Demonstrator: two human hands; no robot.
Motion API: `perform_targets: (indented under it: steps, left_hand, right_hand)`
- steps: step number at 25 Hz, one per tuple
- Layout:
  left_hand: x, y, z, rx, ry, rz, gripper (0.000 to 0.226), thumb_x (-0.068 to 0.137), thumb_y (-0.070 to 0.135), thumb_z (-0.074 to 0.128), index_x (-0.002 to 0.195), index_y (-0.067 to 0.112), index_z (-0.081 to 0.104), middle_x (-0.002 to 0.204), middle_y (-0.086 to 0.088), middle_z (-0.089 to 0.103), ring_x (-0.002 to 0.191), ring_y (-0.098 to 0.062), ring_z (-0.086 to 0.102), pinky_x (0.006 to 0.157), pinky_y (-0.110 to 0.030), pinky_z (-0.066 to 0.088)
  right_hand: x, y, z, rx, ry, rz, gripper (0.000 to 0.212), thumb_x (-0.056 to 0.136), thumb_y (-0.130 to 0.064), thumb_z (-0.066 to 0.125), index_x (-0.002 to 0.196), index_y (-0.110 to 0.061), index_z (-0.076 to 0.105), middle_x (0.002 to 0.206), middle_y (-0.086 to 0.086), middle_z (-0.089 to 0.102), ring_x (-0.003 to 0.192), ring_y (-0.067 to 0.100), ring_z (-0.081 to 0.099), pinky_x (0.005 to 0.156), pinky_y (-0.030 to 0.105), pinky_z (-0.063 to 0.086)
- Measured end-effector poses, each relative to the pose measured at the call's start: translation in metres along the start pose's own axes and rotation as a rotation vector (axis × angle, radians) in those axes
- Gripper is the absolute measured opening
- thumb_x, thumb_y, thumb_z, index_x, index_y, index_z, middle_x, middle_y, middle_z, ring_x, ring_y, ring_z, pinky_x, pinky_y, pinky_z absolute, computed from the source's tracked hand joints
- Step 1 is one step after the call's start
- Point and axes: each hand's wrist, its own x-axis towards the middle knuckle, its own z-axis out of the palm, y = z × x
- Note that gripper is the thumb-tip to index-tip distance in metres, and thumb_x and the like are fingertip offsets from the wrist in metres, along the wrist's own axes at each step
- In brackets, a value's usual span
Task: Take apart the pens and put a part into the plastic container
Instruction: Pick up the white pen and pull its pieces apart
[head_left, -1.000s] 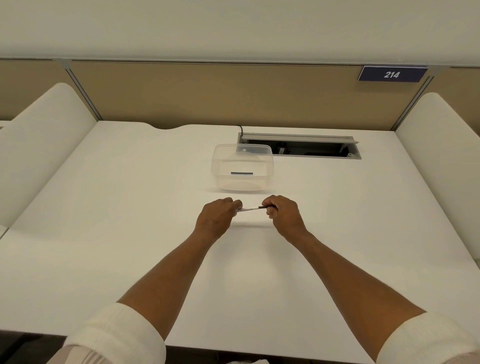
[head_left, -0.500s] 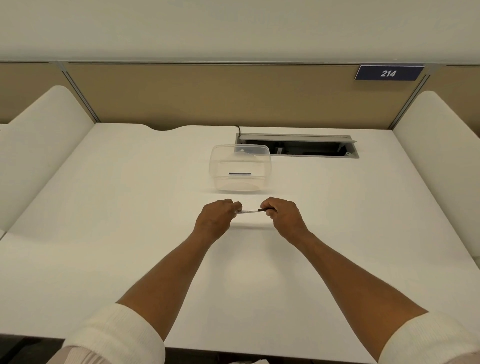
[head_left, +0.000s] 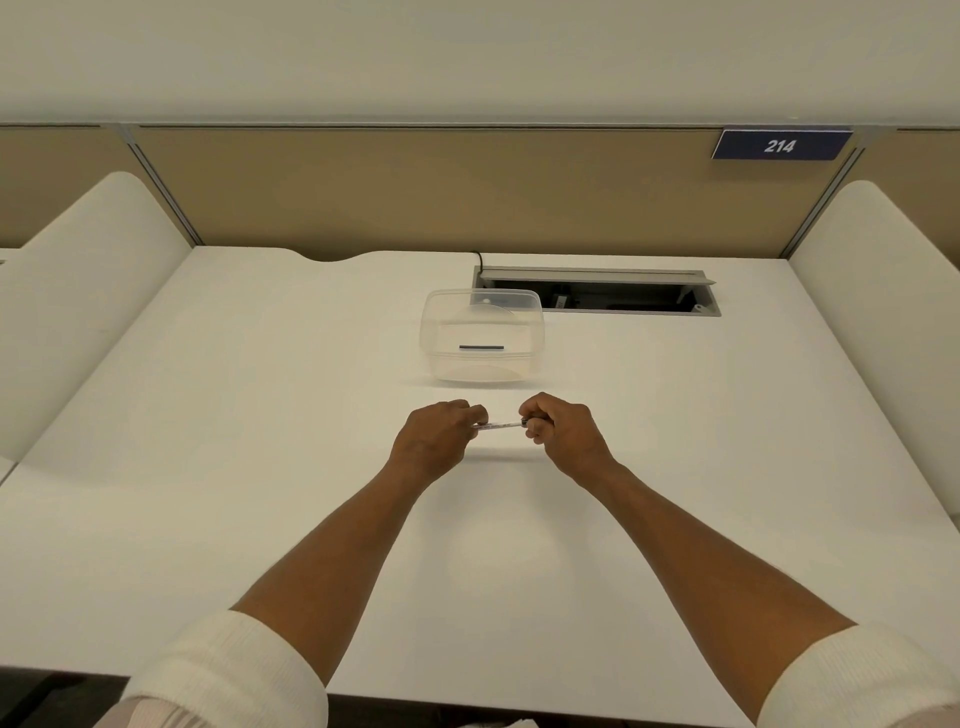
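A thin clear pen (head_left: 500, 425) is held level just above the white desk (head_left: 260, 415). My left hand (head_left: 439, 434) grips its left end and my right hand (head_left: 563, 434) grips its dark right end, so only the short middle stretch shows. Just beyond my hands stands the clear plastic container (head_left: 482, 312), open at the top, with a short dark pen part (head_left: 481, 347) lying flat inside it.
An open cable tray (head_left: 597, 296) is sunk into the desk behind and right of the container. White curved side dividers (head_left: 78, 291) flank the desk, and a tan partition with a "214" sign (head_left: 779, 145) closes the back.
My hands have come slightly closer together on the pen, so less of its barrel shows. The container and the part in it have not moved.
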Motion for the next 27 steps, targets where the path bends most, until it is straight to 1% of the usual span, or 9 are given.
perform_targets:
  steps: [3,6,8,11,15,18,20,24,27]
  left_hand:
    - [0.001,0.005,-0.001,-0.009,0.016,0.014,0.017,0.095,0.021,0.05,0.106,0.029,0.06,0.093,0.005,0.062,0.081,-0.022,0.059,0.058,-0.029,0.034]
    - [0.001,0.004,-0.001,-0.023,0.023,0.007,0.015,0.095,0.022,0.05,0.105,0.028,0.059,0.093,0.005,0.062,0.081,-0.022,0.059,0.057,-0.03,0.039]
    - [0.001,0.004,-0.002,-0.036,0.033,0.0,0.015,0.095,0.022,0.049,0.104,0.028,0.059,0.092,0.005,0.062,0.081,-0.022,0.059,0.059,-0.033,0.044]
    - [0.002,0.005,-0.003,-0.047,0.04,-0.004,0.014,0.092,0.022,0.05,0.102,0.027,0.059,0.091,0.005,0.063,0.08,-0.024,0.06,0.061,-0.035,0.046]
    - [0.003,0.007,-0.004,-0.07,0.06,0.005,0.014,0.092,0.025,0.055,0.101,0.027,0.066,0.091,0.005,0.067,0.079,-0.025,0.061,0.062,-0.032,0.042]
    - [0.003,0.006,-0.005,-0.042,0.066,0.017,0.014,0.093,0.026,0.056,0.098,0.023,0.069,0.09,0.003,0.068,0.077,-0.025,0.06,0.063,-0.03,0.032]
    - [0.003,0.005,-0.006,-0.005,0.081,0.026,0.013,0.093,0.026,0.056,0.095,0.023,0.069,0.088,0.003,0.068,0.075,-0.025,0.06,0.064,-0.03,0.028]
    - [0.003,0.004,-0.008,0.011,0.096,0.007,0.012,0.092,0.024,0.057,0.09,0.023,0.069,0.083,0.003,0.068,0.07,-0.025,0.058,0.064,-0.03,0.027]
    - [0.005,0.004,-0.01,0.017,0.087,0.005,0.013,0.093,0.024,0.056,0.088,0.023,0.068,0.081,0.003,0.066,0.07,-0.024,0.057,0.066,-0.031,0.028]
  right_hand:
    - [0.0,-0.001,0.002,0.045,0.01,0.015,0.02,0.093,-0.001,0.05,0.094,-0.014,0.066,0.085,0.012,0.069,0.074,0.024,0.068,0.075,0.036,0.057]
    - [-0.001,-0.003,-0.002,0.047,0.027,0.027,0.016,0.094,-0.006,0.051,0.097,-0.016,0.064,0.083,0.008,0.07,0.071,0.021,0.067,0.073,0.032,0.056]
    - [0.0,-0.003,-0.006,0.056,0.035,0.045,0.012,0.093,-0.007,0.054,0.097,-0.011,0.065,0.084,0.01,0.07,0.068,0.018,0.066,0.072,0.033,0.056]
    - [0.0,-0.003,-0.009,0.068,0.04,0.067,0.012,0.09,-0.003,0.056,0.092,-0.006,0.067,0.082,0.015,0.071,0.067,0.021,0.066,0.069,0.035,0.057]
    - [-0.002,-0.003,-0.009,0.061,0.053,0.068,0.012,0.088,-0.001,0.058,0.089,-0.006,0.068,0.08,0.016,0.072,0.066,0.021,0.067,0.067,0.036,0.057]
    - [-0.004,-0.003,-0.006,0.037,0.065,0.065,0.012,0.087,-0.001,0.058,0.085,-0.007,0.068,0.077,0.014,0.071,0.063,0.018,0.064,0.065,0.032,0.055]
    - [-0.004,-0.003,-0.002,0.021,0.076,0.059,0.013,0.087,-0.001,0.058,0.084,-0.009,0.068,0.075,0.012,0.07,0.061,0.017,0.063,0.064,0.031,0.054]
    - [-0.002,-0.006,0.003,-0.012,0.095,0.058,0.014,0.087,-0.003,0.057,0.081,-0.011,0.067,0.072,0.009,0.07,0.062,0.017,0.064,0.066,0.035,0.055]
    - [-0.001,-0.008,0.004,-0.015,0.102,0.075,0.015,0.087,-0.004,0.057,0.08,-0.012,0.067,0.07,0.007,0.069,0.061,0.017,0.063,0.067,0.035,0.055]
